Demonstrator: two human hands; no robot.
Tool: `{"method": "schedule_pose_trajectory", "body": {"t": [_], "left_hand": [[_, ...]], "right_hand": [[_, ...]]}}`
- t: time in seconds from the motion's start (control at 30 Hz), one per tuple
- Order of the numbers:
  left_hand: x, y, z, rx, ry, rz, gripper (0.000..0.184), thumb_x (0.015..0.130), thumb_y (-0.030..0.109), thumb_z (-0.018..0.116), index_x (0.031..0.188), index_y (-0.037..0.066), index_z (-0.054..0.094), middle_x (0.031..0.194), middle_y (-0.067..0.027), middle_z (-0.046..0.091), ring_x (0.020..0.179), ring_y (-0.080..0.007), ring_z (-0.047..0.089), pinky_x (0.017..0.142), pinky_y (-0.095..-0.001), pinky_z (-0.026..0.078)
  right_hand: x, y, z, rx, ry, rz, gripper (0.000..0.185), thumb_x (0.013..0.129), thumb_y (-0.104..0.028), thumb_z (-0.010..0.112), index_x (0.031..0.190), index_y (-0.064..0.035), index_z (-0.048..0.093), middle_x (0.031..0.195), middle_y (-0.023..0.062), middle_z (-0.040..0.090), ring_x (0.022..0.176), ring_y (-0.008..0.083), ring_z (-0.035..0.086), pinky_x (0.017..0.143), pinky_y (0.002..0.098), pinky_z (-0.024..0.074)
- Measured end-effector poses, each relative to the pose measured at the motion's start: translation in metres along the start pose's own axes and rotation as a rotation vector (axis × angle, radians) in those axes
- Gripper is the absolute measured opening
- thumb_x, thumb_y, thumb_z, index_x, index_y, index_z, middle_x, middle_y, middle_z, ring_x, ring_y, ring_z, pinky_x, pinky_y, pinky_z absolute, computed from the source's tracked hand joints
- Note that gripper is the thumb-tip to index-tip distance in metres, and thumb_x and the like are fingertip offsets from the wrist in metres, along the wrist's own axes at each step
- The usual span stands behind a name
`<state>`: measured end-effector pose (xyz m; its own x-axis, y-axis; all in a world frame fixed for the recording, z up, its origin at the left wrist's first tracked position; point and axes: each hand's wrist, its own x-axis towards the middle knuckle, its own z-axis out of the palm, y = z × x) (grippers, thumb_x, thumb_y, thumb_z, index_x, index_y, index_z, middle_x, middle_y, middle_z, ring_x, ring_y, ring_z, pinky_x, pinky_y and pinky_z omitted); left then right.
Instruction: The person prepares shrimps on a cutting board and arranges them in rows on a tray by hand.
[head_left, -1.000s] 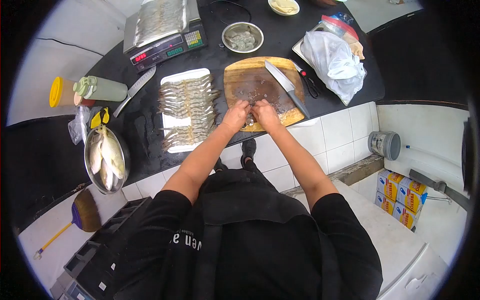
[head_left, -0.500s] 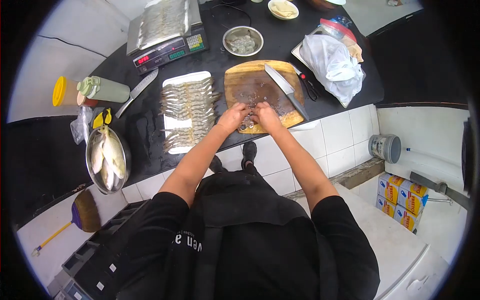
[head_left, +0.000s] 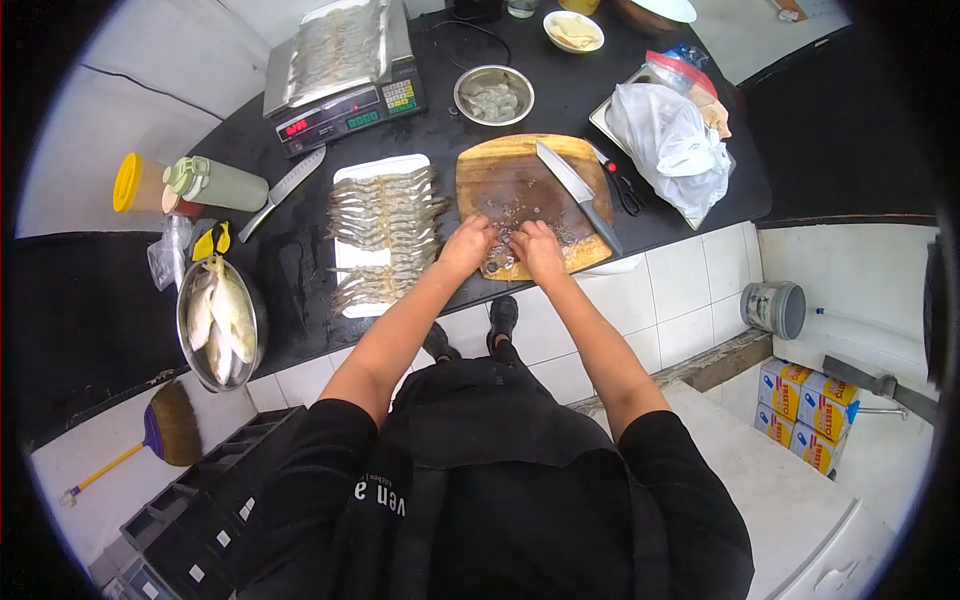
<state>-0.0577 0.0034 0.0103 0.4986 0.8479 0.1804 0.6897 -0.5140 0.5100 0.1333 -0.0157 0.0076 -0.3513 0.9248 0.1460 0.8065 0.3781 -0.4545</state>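
Observation:
Both hands are low over the front part of a wet wooden cutting board, which is strewn with small bits. My left hand is closed at the board's front left, fingertips down. A short gap to its right, my right hand is closed too, its fingers curled down. Whatever either hand pinches is too small to make out. A knife with a grey handle lies across the board's right side. Left of the board, a white tray carries rows of shrimp. Behind the board, a metal bowl holds peeled shrimp.
A scale with a loaded tray stands back left. Near the left edge are a second knife, bottle and bowl of fish. Scissors and a white plastic bag sit right; a bowl is behind.
My hands have drawn slightly apart, leaving a wider gap over the board. The whole view has shifted, so the table's things appear a little lower and further right.

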Motion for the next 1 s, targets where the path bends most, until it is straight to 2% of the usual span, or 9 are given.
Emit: {"method": "schedule_pose_trajectory", "body": {"t": [0.1, 0.23, 0.33, 0.47, 0.6, 0.73, 0.8, 0.9, 1.0], "left_hand": [[0.000, 0.004, 0.000, 0.003, -0.045, 0.019, 0.019, 0.075, 0.011, 0.069, 0.092, 0.006, 0.071, 0.088, -0.0098, 0.060, 0.089, -0.0299, 0.058, 0.080, -0.0388, 0.050], [0.002, 0.008, 0.002, -0.015, 0.018, 0.028, 0.019, 0.075, 0.012, 0.069, 0.093, 0.006, 0.071, 0.089, -0.0092, 0.060, 0.091, -0.0286, 0.058, 0.081, -0.0386, 0.050], [0.004, 0.009, -0.002, -0.034, 0.006, 0.047, 0.019, 0.076, 0.013, 0.068, 0.094, 0.007, 0.071, 0.089, -0.0082, 0.059, 0.093, -0.0275, 0.057, 0.082, -0.0384, 0.049], [0.008, 0.008, -0.002, -0.049, -0.062, 0.073, 0.017, 0.075, 0.014, 0.070, 0.090, 0.006, 0.071, 0.087, -0.0083, 0.059, 0.088, -0.0285, 0.058, 0.080, -0.0391, 0.049], [0.007, 0.011, -0.001, -0.041, -0.039, 0.061, 0.015, 0.077, 0.015, 0.069, 0.088, 0.005, 0.070, 0.087, -0.0086, 0.059, 0.087, -0.0284, 0.058, 0.080, -0.0391, 0.049], [0.002, 0.003, -0.001, -0.108, -0.036, 0.060, 0.014, 0.081, 0.016, 0.066, 0.089, 0.005, 0.069, 0.090, -0.0088, 0.059, 0.093, -0.0286, 0.057, 0.082, -0.0392, 0.050], [-0.005, 0.003, -0.018, -0.180, 0.024, 0.097, 0.015, 0.080, 0.014, 0.068, 0.090, 0.002, 0.068, 0.088, -0.0120, 0.059, 0.089, -0.0310, 0.057, 0.078, -0.0402, 0.049], [-0.022, -0.002, -0.062, -0.176, 0.060, 0.060, 0.015, 0.079, 0.014, 0.069, 0.089, 0.003, 0.068, 0.087, -0.0120, 0.059, 0.088, -0.0312, 0.057, 0.079, -0.0408, 0.049], [-0.052, -0.028, -0.104, -0.119, 0.077, 0.043, 0.015, 0.078, 0.014, 0.070, 0.087, 0.003, 0.068, 0.085, -0.0112, 0.059, 0.088, -0.0310, 0.058, 0.078, -0.0409, 0.048]], "right_hand": [[0.003, -0.001, 0.002, 0.013, 0.017, -0.011, 0.018, 0.074, -0.016, 0.072, 0.089, -0.0058, 0.070, 0.091, 0.0091, 0.059, 0.092, 0.0289, 0.055, 0.083, 0.0400, 0.0476], [-0.001, -0.004, -0.014, 0.060, -0.030, 0.000, 0.022, 0.073, -0.013, 0.074, 0.093, -0.0031, 0.070, 0.091, 0.0104, 0.060, 0.091, 0.0302, 0.055, 0.083, 0.0403, 0.0474], [-0.010, 0.001, -0.025, 0.097, 0.032, -0.006, 0.025, 0.073, -0.013, 0.074, 0.096, -0.0030, 0.069, 0.094, 0.0117, 0.059, 0.094, 0.0313, 0.055, 0.085, 0.0405, 0.0473], [-0.016, 0.014, -0.013, 0.041, -0.010, 0.022, 0.023, 0.074, -0.011, 0.070, 0.095, -0.0029, 0.068, 0.096, 0.0123, 0.059, 0.096, 0.0317, 0.055, 0.086, 0.0402, 0.0476], [-0.011, 0.014, -0.012, 0.018, -0.065, 0.015, 0.020, 0.074, -0.009, 0.065, 0.093, -0.0035, 0.067, 0.097, 0.0128, 0.059, 0.099, 0.0321, 0.055, 0.087, 0.0410, 0.0481], [-0.004, 0.002, -0.034, -0.017, -0.109, -0.025, 0.021, 0.074, -0.012, 0.068, 0.093, -0.0059, 0.068, 0.097, 0.0116, 0.059, 0.097, 0.0301, 0.056, 0.083, 0.0413, 0.0502], [0.006, -0.015, -0.046, 0.008, -0.126, -0.061, 0.020, 0.075, -0.013, 0.068, 0.093, -0.0057, 0.068, 0.093, 0.0105, 0.059, 0.094, 0.0293, 0.057, 0.081, 0.0407, 0.0501], [0.026, -0.046, -0.054, 0.006, -0.155, -0.090, 0.019, 0.076, -0.015, 0.069, 0.093, -0.0061, 0.069, 0.089, 0.0082, 0.060, 0.090, 0.0277, 0.058, 0.078, 0.0396, 0.0504], [0.048, -0.087, -0.034, 0.021, -0.087, -0.280, 0.018, 0.076, -0.017, 0.070, 0.091, -0.0067, 0.069, 0.090, 0.0078, 0.061, 0.091, 0.0270, 0.059, 0.078, 0.0387, 0.0509]]}}
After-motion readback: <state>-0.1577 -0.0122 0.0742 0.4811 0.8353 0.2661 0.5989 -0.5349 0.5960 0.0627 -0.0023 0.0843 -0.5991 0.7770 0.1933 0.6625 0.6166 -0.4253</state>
